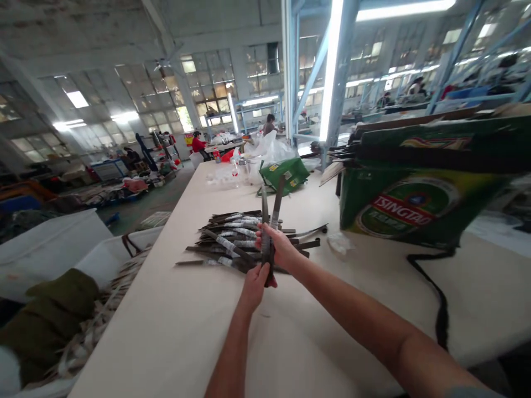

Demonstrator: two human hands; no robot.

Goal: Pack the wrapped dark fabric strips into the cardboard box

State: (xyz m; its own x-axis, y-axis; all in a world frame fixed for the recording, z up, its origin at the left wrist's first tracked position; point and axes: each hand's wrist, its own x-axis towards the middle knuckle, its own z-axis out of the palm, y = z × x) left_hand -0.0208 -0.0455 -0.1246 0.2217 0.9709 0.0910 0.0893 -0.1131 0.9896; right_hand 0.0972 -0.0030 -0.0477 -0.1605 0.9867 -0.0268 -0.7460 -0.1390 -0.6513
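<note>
Two dark flat strips [276,207] stand raised over the table between my hands, their upper ends spread apart in a narrow V. My left hand [255,284] is closed round their lower end. Higher up, my right hand [279,246] grips them, fingers wrapped about the middle. Just behind lies a pile of similar dark strips [226,243], many wrapped in a pale, printed-looking band. A few loose strips with curled ends [312,230] stick out at the pile's right. What the strips are made of, I cannot make out.
A large green Tsingtao carton [415,204] stands on the pale table [166,320] at right, a black strap [435,293] hanging from it. Farther back lie a green bag [284,174] and clear plastic [269,148]. A white bin [108,249] of scraps adjoins the left edge. People work in the background.
</note>
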